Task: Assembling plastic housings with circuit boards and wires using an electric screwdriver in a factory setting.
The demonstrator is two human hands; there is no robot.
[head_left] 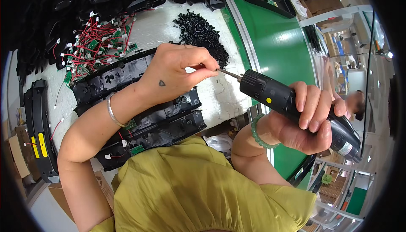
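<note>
Gripping black cylindrical electric screwdriver (272,91) in right hand (308,120).
Pinching at steel bit (230,74) tip with left hand (172,69), contents indiscernible; beyond pinch: loose black screws (198,35), heaped red-wired green boards (92,44), apparently unfitted.

Screws (198,33) lie on the table (154,22), right of circuit boards (92,44).

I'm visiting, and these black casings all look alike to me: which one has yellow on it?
The casing at the picture's far left: it bears two yellow strips. No other casing shows any yellow.
</note>
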